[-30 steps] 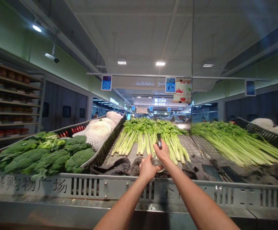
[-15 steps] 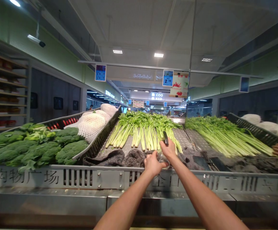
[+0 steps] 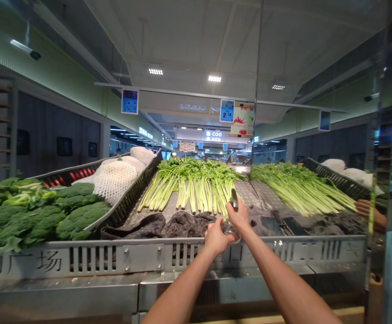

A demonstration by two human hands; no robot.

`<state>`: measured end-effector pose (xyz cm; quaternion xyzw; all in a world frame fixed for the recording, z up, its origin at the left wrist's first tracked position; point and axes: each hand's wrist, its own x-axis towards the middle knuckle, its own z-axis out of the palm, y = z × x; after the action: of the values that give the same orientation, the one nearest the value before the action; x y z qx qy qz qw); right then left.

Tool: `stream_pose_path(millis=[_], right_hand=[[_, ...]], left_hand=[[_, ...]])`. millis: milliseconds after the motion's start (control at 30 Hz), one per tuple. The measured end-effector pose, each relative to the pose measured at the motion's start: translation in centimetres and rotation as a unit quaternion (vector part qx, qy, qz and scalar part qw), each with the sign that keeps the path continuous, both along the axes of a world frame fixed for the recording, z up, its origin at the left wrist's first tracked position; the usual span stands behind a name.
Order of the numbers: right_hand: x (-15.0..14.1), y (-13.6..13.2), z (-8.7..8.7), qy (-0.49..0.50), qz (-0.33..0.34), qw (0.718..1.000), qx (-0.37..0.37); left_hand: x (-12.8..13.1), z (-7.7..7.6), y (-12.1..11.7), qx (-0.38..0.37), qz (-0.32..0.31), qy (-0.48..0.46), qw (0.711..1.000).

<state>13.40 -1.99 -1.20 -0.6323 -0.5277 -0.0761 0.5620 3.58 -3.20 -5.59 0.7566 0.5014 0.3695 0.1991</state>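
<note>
Fingers (image 3: 230,209) of the right hand (image 3: 240,216) are closed round the upper part of what looks like a clear bottle (image 3: 231,228), its dark top (image 3: 234,199) jutting above them; the left hand (image 3: 216,237) curls against the lower body, how firmly I cannot tell. The bottle is held at the front edge of the display tray (image 3: 248,189). Its wall looks smooth, so a slackened left grip could let it slide onto the front rail (image 3: 141,258). Dark cloth (image 3: 189,227) bunched along that edge might snag its base. Farther back, celery (image 3: 196,184) could be bruised by a forward lurch.
</note>
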Motion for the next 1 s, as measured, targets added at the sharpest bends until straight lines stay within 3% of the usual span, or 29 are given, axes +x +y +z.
stream_pose_path(millis=[267,567,1000], right_hand=[[-0.1,-0.4,0.1,0.021,-0.003,1.0,0.007],[0.7,-0.2,-0.1,0.11,0.007,0.994,0.025],[1.3,-0.3,0.1,0.008,-0.029,0.999,-0.018]], left_hand=[[-0.2,0.4,-0.3,-0.016,-0.011,-0.004,1.0],[0.4,0.6,0.3,-0.034,-0.022,-0.021,0.999],[1.3,-0.3,1.0,-0.008,-0.049,-0.023,0.998]])
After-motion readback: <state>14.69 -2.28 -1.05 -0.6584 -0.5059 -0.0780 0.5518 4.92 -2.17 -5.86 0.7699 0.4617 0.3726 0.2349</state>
